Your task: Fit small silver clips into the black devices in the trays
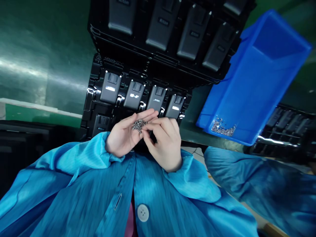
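Observation:
My left hand (124, 133) is palm up and cupped, with a small heap of shiny metal parts (139, 125) lying in it. They are tiny, perhaps screws; their exact shape is too small to tell. Over the heap's right side, my right hand (164, 138) has thumb and forefinger pinched together at the parts. Whatever is between those fingertips is hidden. Just beyond both hands is a black moulded tray (95, 77) with dark grey rectangular devices (134, 94) in its pockets, some marked "Riton".
A second black tray (158, 56) with larger-looking grey devices stands behind, overhanging the first. On the right, a tilted blue bin (249, 82) holds loose metal parts (223, 127) in its near corner. A co-worker's blue sleeve (237, 171) is below it. Dark trays (32, 138) sit left.

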Motion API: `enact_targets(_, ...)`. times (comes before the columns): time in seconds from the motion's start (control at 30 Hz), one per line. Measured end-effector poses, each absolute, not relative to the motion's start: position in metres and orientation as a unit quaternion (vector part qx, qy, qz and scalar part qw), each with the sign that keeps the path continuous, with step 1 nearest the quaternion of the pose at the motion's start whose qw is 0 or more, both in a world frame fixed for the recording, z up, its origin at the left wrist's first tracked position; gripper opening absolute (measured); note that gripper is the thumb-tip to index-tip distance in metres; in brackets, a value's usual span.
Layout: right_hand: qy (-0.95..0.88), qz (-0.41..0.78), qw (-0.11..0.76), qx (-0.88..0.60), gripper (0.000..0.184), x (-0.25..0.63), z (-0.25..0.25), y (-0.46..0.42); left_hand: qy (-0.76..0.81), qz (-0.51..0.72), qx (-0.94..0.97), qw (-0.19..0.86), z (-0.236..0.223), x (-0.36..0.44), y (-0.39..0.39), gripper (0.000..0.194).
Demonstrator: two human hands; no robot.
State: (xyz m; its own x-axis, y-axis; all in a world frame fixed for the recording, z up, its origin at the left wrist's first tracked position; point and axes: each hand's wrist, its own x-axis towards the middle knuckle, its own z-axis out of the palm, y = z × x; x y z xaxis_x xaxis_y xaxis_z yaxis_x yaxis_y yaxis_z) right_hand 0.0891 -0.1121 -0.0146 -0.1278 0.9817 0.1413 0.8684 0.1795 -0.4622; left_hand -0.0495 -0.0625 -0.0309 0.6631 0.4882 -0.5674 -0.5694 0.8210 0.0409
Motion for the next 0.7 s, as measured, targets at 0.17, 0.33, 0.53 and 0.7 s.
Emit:
enact_targets(0.17, -0.767, 0.094, 0.174, -0.610, 0.009, 0.088, -0.015, -0.111, 0.315, 0.296, -0.062, 0.900, -0.030, -0.045, -0.066, 0.049)
enact_targets(0.33, -0.792, 0.052, 0.116, -0.597, 0.011, 0.086, -0.014, -0.108, 0.313, 0.301, -0.063, 0.899, -0.037, -0.042, -0.070, 0.039)
enact_targets(0.53, -0.820, 0.036, 0.072, -0.566, 0.013, 0.082, -0.009, -0.102, 0.309, 0.326, -0.029, 0.893, -0.047, -0.039, -0.081, 0.035)
enact_targets(0.7, -0.820, 0.057, 0.118, -0.556, 0.017, 0.085, -0.021, -0.098, 0.336, 0.316, -0.051, 0.886, -0.068, -0.029, -0.083, 0.045)
